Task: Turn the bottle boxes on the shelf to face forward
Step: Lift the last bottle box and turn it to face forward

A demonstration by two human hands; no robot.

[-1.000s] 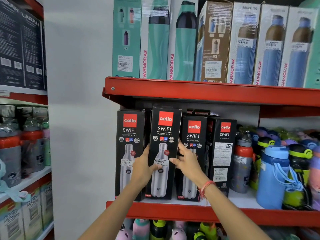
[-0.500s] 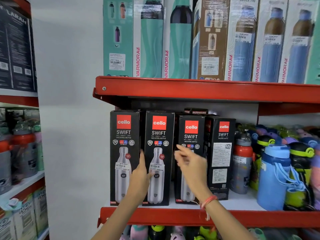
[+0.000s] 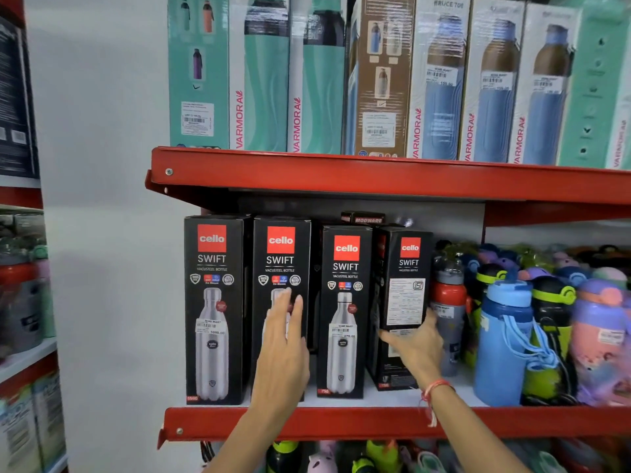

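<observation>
Several black cello bottle boxes stand in a row on the red middle shelf (image 3: 341, 425). The leftmost box (image 3: 213, 302), the second box (image 3: 281, 254) and the third box (image 3: 345, 302) show their bottle picture to the front. The rightmost box (image 3: 404, 285) is turned, showing a white text panel. My left hand (image 3: 285, 346) lies flat with fingers apart against the second box's front. My right hand (image 3: 418, 346) grips the rightmost box at its lower middle, thumb on the left edge and fingers on the right side.
Loose bottles crowd the shelf right of the boxes, a red-capped grey bottle (image 3: 449, 302) closest and a blue bottle (image 3: 505, 336) beside it. The red upper shelf (image 3: 341, 175) hangs just above the box tops and carries tall Varmora boxes (image 3: 317, 80). A white wall is at the left.
The second box has settled upright facing forward and my left hand has loosened to a flat touch. My right hand moved right past the third box and took hold of the rightmost box.
</observation>
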